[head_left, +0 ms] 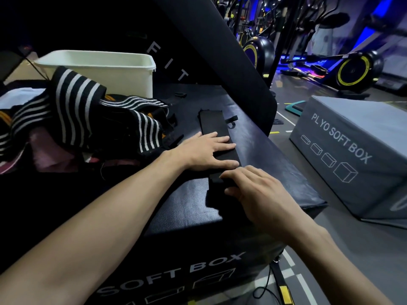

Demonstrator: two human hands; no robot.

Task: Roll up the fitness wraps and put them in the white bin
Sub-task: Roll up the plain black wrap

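Dim gym floor is being lit in blue behind the work area, where exercise bikes with yellow-rimmed wheels (354, 71) are standing in a row. Up front, a black soft plyo box (189, 203) is being used as the work surface, its side lettering reading "SOFT BOX". A grey plyo soft box (356, 150) is lying on the floor to the right, well apart from it.

Along the black box's top, a plain black fitness wrap (214, 126) is being laid out flat, running away from the person, with a small loop showing beside its far end. The left hand (204, 150) is being pressed flat onto the middle of the wrap, fingers straight and slightly spread. Just nearer, the right hand (253, 190) is being held over the wrap's near end, fingers curved and close together, the fingertips touching the fabric; whether the end is being pinched or only pressed cannot be told.

To the left, a heap of black-and-white striped wraps (72, 111) is being left lying loose on the box top, with some pink fabric (52, 157) showing under it. Behind the heap, the white bin (105, 69) is standing upright at the far edge, its inside hidden from this angle.
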